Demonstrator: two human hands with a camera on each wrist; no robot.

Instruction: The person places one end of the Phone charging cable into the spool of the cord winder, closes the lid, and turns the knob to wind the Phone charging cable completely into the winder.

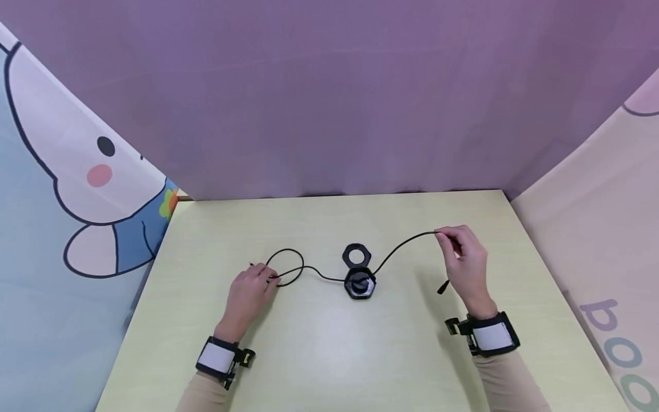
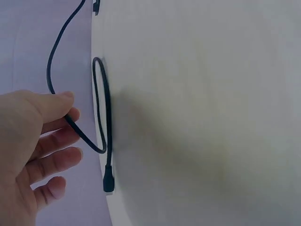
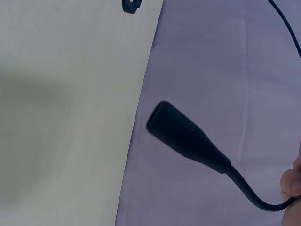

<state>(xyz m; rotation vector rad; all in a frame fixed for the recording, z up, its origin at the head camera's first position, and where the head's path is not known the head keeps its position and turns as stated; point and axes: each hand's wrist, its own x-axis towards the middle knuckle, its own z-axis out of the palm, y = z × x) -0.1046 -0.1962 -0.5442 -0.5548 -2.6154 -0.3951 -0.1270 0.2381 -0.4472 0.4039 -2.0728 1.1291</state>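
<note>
A thin black cable [image 1: 323, 277] runs across the table from hand to hand, through a black hexagonal case [image 1: 360, 284] in the middle. My left hand [image 1: 251, 289] pinches the cable between thumb and forefinger, its other fingers loosely bent. Beside that hand the cable makes a loop, and its small plug [image 2: 108, 181] shows in the left wrist view. My right hand [image 1: 467, 263] is raised over the right side and pinches the cable near its other end. From those fingers hangs a black connector [image 3: 188, 136], wide at its open tip.
A black hexagonal ring [image 1: 356, 255] lies against the far side of the case. The pale table [image 1: 329, 355] ends at a purple curtain [image 1: 329, 114] behind. Printed cloths [image 1: 592, 217] hang at both sides. Each wrist wears a strapped camera mount [image 1: 218, 360].
</note>
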